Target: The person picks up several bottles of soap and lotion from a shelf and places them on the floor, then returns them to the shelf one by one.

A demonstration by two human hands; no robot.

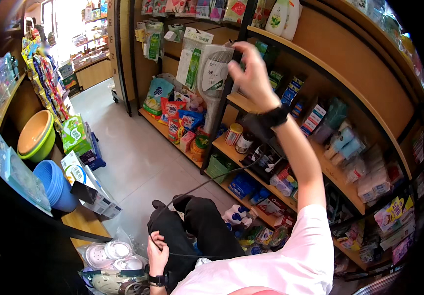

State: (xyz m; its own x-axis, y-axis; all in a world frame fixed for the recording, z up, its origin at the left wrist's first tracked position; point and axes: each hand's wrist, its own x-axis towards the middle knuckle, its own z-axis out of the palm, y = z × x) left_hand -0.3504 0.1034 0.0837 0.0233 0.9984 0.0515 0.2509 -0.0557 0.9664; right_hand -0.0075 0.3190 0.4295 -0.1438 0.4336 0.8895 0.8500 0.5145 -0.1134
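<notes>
My right hand [250, 75] is raised at the shelf's black upright post, slightly blurred, with thumb and fingers apart and nothing seen between them. Just left of its fingertips hangs a grey and white racket-shaped swatter [213, 73] in clear plastic. Beside that is another hanging pack with a green label [193, 61]. Low in front of my body, my left hand [157, 250] has its fingers curled around a thin black cord [204, 182]. The cord runs up across my black trousers towards the shelves, and another length crosses my lap.
Wooden shelves [247, 105] on the right hold boxes, jars and bottles. Detergent bags [173, 114] fill a low shelf ahead. On the left are nested basins [34, 136], blue plastic bins [55, 186], cartons [77, 134] and bagged clogs [106, 254]. A tiled floor aisle [123, 147] runs between.
</notes>
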